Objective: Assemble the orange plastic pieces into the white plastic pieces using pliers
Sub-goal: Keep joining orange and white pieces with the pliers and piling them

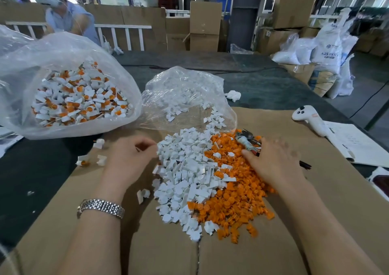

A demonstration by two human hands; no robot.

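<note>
A heap of white plastic pieces [185, 169] lies on the cardboard, with a heap of orange plastic pieces [233, 203] touching its right side. The pliers [245, 139] lie at the far edge of the orange heap, jaws pointing left. Their handles run under my right hand [273, 163], and a black handle tip shows past my palm. That hand is blurred and lies flat over the handles with its fingers stretched out. My left hand [130, 157], a metal watch on its wrist, has curled fingers at the white heap's left edge. Whether it pinches a piece is hidden.
A clear bag of assembled white-and-orange pieces [80, 98] stands at the left. A flatter clear bag with white pieces [185, 98] lies behind the heaps. A white controller [309, 118] and papers [357, 144] lie to the right. A person sits across the table.
</note>
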